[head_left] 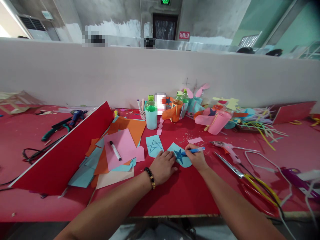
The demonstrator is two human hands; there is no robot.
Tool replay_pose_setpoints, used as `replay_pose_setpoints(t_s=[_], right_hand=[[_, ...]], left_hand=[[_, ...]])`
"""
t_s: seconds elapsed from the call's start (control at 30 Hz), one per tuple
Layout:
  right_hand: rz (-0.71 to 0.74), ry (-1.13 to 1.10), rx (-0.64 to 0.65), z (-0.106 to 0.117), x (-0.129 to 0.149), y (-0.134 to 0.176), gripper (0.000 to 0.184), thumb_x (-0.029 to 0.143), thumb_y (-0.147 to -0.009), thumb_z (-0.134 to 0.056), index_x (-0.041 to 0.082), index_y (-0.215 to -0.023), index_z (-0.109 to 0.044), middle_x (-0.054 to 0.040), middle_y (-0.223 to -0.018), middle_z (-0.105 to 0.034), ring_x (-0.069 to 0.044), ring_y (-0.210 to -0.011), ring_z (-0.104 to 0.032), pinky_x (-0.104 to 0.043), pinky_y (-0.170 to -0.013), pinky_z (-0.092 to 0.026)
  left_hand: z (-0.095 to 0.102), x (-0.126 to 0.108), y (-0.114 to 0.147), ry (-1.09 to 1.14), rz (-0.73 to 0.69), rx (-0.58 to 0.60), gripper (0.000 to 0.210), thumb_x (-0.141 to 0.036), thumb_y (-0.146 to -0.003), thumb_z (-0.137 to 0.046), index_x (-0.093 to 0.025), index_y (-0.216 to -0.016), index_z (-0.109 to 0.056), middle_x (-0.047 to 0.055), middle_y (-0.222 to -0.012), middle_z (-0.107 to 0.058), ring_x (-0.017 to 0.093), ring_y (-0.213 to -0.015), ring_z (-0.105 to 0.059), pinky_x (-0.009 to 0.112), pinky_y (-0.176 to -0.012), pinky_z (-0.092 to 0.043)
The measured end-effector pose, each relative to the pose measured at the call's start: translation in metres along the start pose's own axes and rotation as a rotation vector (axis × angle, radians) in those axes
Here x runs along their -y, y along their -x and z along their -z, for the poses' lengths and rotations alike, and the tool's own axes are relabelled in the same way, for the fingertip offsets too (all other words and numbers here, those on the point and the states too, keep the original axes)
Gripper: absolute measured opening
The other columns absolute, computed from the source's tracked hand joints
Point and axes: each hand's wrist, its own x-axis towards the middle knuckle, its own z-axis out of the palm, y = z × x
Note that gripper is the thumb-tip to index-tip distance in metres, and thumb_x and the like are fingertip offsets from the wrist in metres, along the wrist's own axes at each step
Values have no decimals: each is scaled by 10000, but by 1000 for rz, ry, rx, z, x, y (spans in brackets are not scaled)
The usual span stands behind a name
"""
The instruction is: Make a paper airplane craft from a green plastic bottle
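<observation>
In the head view my right hand [196, 158] grips a blue marker [198, 150], its tip at a dark blue star on a light blue paper piece [185, 163]. The star looks mostly filled in. My left hand [162, 165] lies flat with its fingertips on the left edge of that piece. Just beyond my left fingers is a second light blue piece [154, 139] with a star in outline only. To the left, a black-and-white marker [115, 151] rests on pink paper [127, 143].
Scissors [235, 170] and a pink glue gun [228, 150] with cords lie at right. A light blue bottle [151, 118] stands at the back beside decorated orange [176, 112] and pink bottles [220, 121]. A red board [67, 156] leans at left near stacked paper [133, 125].
</observation>
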Motion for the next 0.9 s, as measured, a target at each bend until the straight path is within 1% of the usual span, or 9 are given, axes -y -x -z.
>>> replay_pose_setpoints(t_s=[0.1,0.27,0.43,0.6,0.77,0.9], right_hand=[[2,7,3,0,0,0,137,222,-762,-505,203,-627,-515,30,-571,-502,-124,-556,-456,-243,-533,-357],[-2,14,-7,1,1,1,153,215,-748,-502,204,-596,-492,43,-524,-452,-114,-509,-413,-238,-492,-324],[-3,14,-22,0,2,0,133,229,-750,-499,198,-622,-518,29,-567,-506,-121,-553,-461,-239,-529,-358],[-12,7,-24,0,0,1,144,223,-728,-495,203,-586,-490,46,-505,-438,-111,-492,-404,-235,-474,-312],[-1,7,-16,0,0,0,136,230,-749,-503,198,-617,-513,33,-560,-495,-117,-540,-444,-238,-513,-342],[-7,4,-15,0,-1,0,147,215,-739,-505,201,-594,-491,47,-516,-443,-108,-501,-401,-235,-480,-310]], left_hand=[[1,0,0,2,1,2,452,-442,-949,-447,-170,-1307,-497,103,-1397,-487,273,-1284,-410,487,-1078,-287],[2,-1,0,2,-3,4,448,-437,-953,-441,-174,-1313,-487,102,-1393,-490,269,-1286,-409,482,-1077,-287],[0,-1,0,-8,0,-3,436,-443,-952,-442,-182,-1298,-497,99,-1397,-486,268,-1286,-410,476,-1074,-288],[0,-1,1,-5,-6,-8,443,-440,-951,-447,-175,-1303,-495,94,-1398,-488,270,-1284,-411,481,-1071,-294],[0,-1,0,-7,-4,1,445,-436,-952,-447,-166,-1303,-498,96,-1400,-487,270,-1284,-411,480,-1074,-295],[0,0,0,-5,-10,-6,441,-438,-952,-446,-175,-1303,-496,95,-1399,-487,269,-1285,-411,480,-1074,-293]])
